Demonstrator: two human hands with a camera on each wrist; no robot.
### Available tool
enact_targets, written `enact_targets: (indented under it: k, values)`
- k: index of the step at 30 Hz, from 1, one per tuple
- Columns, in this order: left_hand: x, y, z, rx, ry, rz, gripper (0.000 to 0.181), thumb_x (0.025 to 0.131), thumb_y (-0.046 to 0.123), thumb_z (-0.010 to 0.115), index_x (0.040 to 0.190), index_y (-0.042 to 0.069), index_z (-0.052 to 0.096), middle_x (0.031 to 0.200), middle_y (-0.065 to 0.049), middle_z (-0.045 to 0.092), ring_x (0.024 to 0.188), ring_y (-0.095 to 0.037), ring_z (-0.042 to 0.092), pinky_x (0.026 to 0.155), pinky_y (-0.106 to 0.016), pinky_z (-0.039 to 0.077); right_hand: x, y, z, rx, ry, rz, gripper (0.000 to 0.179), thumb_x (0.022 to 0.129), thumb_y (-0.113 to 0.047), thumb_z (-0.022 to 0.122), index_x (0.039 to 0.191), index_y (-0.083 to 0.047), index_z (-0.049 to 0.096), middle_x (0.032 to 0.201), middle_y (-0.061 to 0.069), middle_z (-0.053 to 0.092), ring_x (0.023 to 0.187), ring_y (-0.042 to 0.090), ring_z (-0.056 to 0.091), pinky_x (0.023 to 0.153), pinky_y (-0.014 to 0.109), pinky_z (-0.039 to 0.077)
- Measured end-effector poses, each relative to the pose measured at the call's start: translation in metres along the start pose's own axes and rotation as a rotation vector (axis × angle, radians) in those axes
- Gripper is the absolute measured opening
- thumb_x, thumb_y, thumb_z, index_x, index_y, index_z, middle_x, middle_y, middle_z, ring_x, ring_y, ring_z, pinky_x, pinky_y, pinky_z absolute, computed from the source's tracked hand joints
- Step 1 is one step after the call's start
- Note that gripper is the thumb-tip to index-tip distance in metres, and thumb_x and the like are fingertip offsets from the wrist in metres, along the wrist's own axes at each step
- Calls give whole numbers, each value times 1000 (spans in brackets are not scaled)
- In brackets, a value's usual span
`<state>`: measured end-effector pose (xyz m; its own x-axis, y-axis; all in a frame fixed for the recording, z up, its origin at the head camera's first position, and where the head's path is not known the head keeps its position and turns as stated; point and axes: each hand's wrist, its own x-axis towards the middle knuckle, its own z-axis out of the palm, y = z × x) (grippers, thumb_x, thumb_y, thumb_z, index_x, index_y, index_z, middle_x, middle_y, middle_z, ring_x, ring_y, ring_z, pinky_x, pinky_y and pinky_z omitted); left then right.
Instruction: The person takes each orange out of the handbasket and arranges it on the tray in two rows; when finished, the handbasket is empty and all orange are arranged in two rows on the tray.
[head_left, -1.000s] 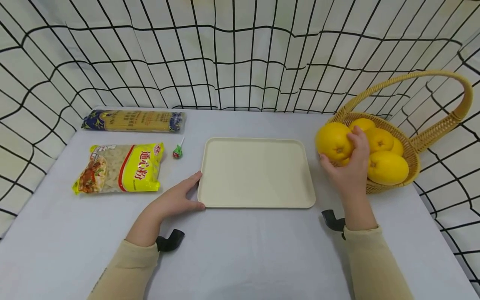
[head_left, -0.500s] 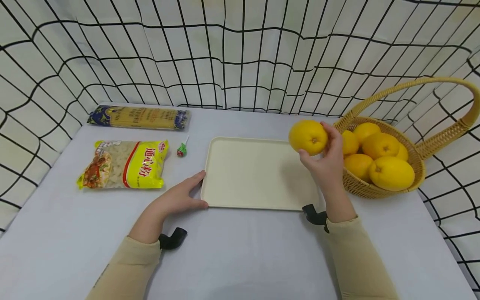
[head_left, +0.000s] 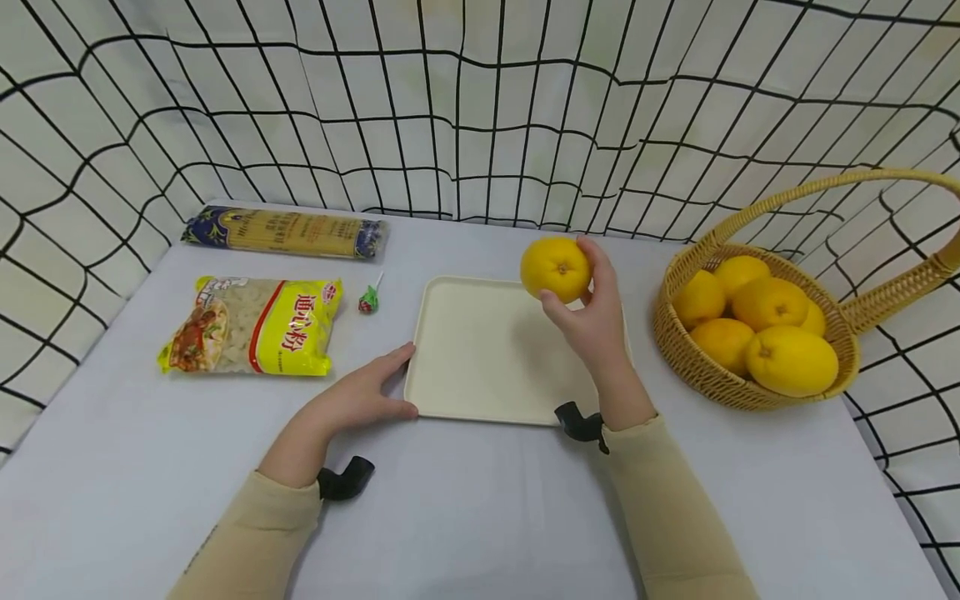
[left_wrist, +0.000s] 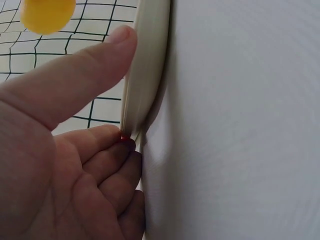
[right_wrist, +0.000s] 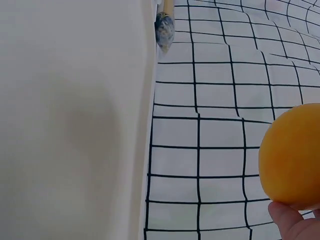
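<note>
A round yellow fruit (head_left: 556,269) hangs over the upper right of the cream rectangular tray (head_left: 472,358). My right hand (head_left: 596,312) grips this fruit between thumb and fingers, and its shadow falls on the tray. In the right wrist view the fruit (right_wrist: 295,157) fills the right side, with a fingertip under it. My left hand (head_left: 356,396) rests against the tray's near left corner, thumb at the near edge and fingers at the left side. The left wrist view has the thumb touching the tray rim (left_wrist: 147,65). More yellow fruit (head_left: 792,360) fills a wicker basket (head_left: 701,379) at right.
At left lie a yellow pasta bag (head_left: 255,327) and, behind it, a long blue-and-gold noodle packet (head_left: 285,232). A small green-wrapped lollipop (head_left: 368,299) lies between the bag and the tray. Black wire mesh (head_left: 480,125) surrounds the white table (head_left: 465,508); the basket's handle (head_left: 825,179) arches high.
My right hand has lifted a yellow fruit out of the basket and carried it leftward over the tray. My left hand has stayed at the tray's corner.
</note>
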<state>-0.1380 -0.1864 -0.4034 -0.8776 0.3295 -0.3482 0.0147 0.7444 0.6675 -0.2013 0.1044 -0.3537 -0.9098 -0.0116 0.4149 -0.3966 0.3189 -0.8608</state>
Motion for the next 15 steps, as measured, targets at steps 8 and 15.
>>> enact_targets:
  k: [8, 15]
  values:
    - [0, 0, -1, 10, 5, -4, 90, 75, 31, 71, 146, 11, 18, 150, -15, 21, 137, -36, 19, 110, -54, 20, 10, 4, 36, -4, -149, 52, 66, 76, -13, 65, 135, -14, 35, 138, 6, 32, 120, 20, 39, 105, 40, 36]
    - [2, -1, 1, -4, -3, -23, 91, 75, 31, 72, 146, 13, 18, 151, -12, 21, 138, -34, 18, 111, -52, 19, 15, 10, 66, -12, -258, 110, 69, 76, -18, 67, 135, -10, 33, 136, 5, 38, 118, 19, 42, 104, 35, 37]
